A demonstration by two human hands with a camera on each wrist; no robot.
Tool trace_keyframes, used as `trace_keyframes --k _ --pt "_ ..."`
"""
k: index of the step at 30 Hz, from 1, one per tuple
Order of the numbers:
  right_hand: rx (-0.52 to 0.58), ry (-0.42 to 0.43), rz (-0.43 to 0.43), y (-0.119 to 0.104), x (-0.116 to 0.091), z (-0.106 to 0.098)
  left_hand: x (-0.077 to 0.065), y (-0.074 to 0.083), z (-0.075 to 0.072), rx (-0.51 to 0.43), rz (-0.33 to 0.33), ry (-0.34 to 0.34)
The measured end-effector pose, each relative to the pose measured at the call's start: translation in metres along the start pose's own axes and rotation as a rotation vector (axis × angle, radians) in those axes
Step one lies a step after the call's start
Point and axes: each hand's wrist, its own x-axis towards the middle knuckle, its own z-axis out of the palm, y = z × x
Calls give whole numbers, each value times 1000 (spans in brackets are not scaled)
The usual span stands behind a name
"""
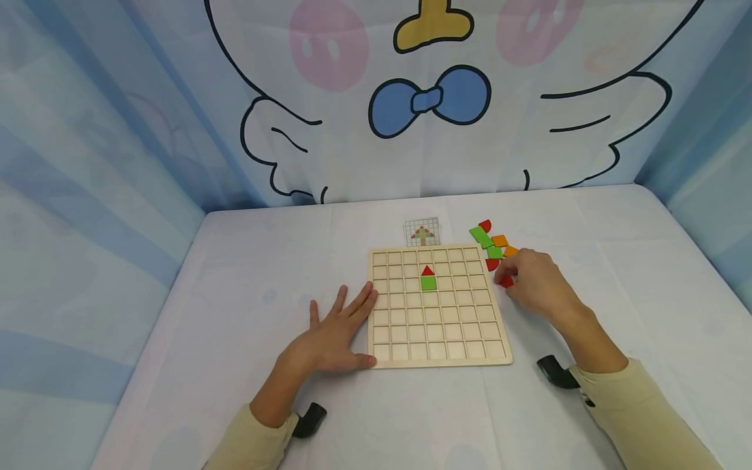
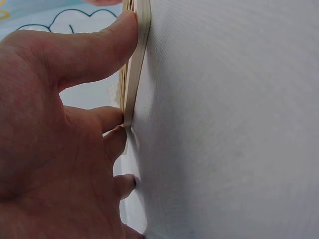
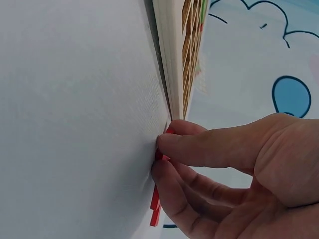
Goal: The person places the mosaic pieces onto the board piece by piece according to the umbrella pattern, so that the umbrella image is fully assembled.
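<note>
A wooden grid board (image 1: pixel 440 365) lies on the table, with a red triangle tile (image 1: pixel 427 271) just above a green square tile (image 1: pixel 428 283) in its cells. My left hand (image 1: pixel 335 336) has its fingers spread, with thumb and fingertips against the board's left edge. Right of the board, my right hand (image 1: pixel 534 281) pinches a red tile (image 1: pixel 506 281) close over the tabletop. Its exact shape is partly hidden by the fingers. More red (image 3: pixel 155 199) shows below the fingertips in the right wrist view.
A small pattern card (image 1: pixel 422 232) with a coloured figure on a grid lies behind the board. Several loose tiles, among them a green tile (image 1: pixel 476 233) and an orange tile (image 1: pixel 499 241), lie by the board's far right corner. A printed cloth (image 1: pixel 364 163) hangs behind the table.
</note>
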Motion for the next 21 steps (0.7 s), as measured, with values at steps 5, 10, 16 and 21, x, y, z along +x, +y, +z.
trace_keyframes --k 5,10,16,21 --pt "-6 6 -4 -2 0 3 -1 2 -1 -5 -6 -3" --pt "-1 14 -4 -3 -1 3 -1 1 0 3 -5 -3" --pt "24 11 -6 -3 -2 2 0 1 0 5 -9 -1" --pt "39 5 -13 -3 0 2 0 2 0 7 -14 0"
